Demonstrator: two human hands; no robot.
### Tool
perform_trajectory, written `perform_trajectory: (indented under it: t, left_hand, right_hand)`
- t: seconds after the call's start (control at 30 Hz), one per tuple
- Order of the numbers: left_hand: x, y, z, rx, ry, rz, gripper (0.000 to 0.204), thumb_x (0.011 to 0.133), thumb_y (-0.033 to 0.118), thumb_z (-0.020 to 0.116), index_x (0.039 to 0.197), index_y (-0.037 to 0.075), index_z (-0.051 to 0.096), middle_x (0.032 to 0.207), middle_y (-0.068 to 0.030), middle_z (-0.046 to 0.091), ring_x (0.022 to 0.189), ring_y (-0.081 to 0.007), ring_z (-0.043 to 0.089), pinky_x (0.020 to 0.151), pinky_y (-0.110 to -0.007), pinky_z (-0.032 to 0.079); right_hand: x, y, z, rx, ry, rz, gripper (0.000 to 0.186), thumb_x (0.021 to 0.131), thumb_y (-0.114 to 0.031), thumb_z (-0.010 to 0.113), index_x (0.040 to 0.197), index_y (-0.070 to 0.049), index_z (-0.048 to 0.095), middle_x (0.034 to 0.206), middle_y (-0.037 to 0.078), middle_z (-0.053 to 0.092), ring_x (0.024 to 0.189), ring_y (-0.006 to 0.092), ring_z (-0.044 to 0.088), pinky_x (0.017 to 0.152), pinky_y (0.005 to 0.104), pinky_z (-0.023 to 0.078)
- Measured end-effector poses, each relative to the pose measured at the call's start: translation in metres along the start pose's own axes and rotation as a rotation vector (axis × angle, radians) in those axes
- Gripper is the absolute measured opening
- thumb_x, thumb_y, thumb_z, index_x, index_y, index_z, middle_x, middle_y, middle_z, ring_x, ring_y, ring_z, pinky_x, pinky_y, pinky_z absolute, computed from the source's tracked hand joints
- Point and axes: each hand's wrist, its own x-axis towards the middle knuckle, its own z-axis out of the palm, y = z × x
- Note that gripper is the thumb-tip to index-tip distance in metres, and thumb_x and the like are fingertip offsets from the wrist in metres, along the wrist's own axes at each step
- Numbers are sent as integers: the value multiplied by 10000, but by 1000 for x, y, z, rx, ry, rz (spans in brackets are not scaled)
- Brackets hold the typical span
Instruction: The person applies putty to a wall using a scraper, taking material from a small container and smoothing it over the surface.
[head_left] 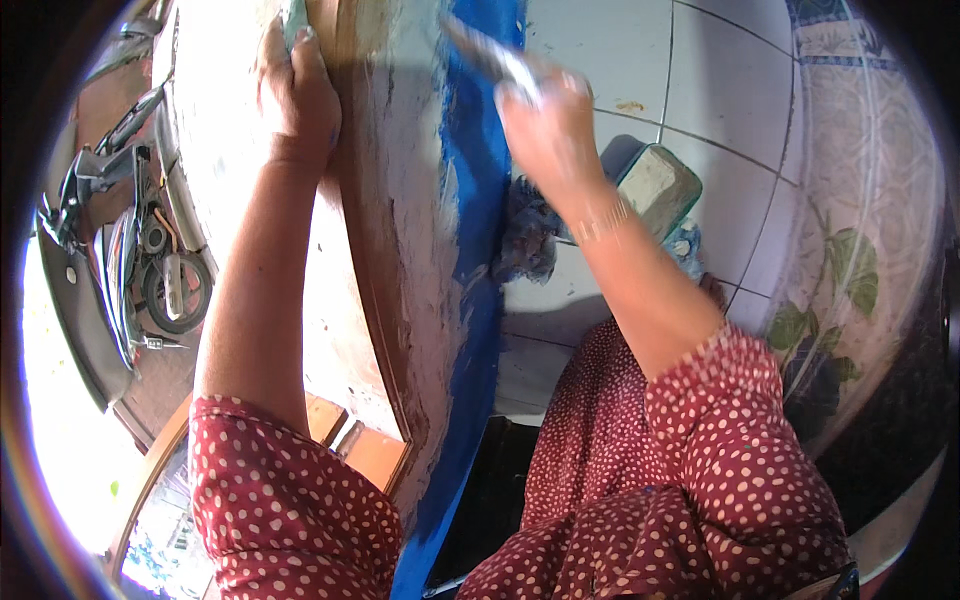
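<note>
A long panel (400,170) stretches from the top edge down in front of me. It has a brown wooden edge, a streaky greyish-white smeared face and a bright blue strip (480,170) along its right. My right hand (550,130) grips a narrow scraper-like tool (485,50), both blurred by motion. Its dark tip points up-left, over the border of white and blue. At the panel's left side, my left hand (295,95) is closed with a pale green piece (293,18) at its fingertips; most of that piece lies beyond the top edge.
Right of the panel, a crumpled, stained grey-blue rag (528,235) lies on white floor tiles (610,50). Beside my right wrist sits a green-rimmed rectangular container (660,185) with a pale top. A leaf-patterned cloth (850,200) is farther right; a motorbike (130,220) stands at left.
</note>
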Motion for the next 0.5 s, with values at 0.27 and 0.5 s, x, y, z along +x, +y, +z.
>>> perform_trajectory:
  t: [0.27,0.5]
  left_hand:
    - [0,-34,26,-750,-93,0,436,954,189,357,1345,-4,378,1280,-101,484,1167,-190,449,958,-301,391]
    - [1,-38,12,-525,-104,-5,470,978,287,315,1341,1,399,1256,-109,507,1079,-202,507,913,-327,427]
  right_hand:
    - [-117,-75,22,312,-97,-97,369,656,-25,663,1023,2,628,996,205,631,808,360,637,741,411,525]
    - [-123,-68,-29,113,-287,66,287,755,-14,579,1009,-98,682,993,126,669,897,268,655,780,377,547]
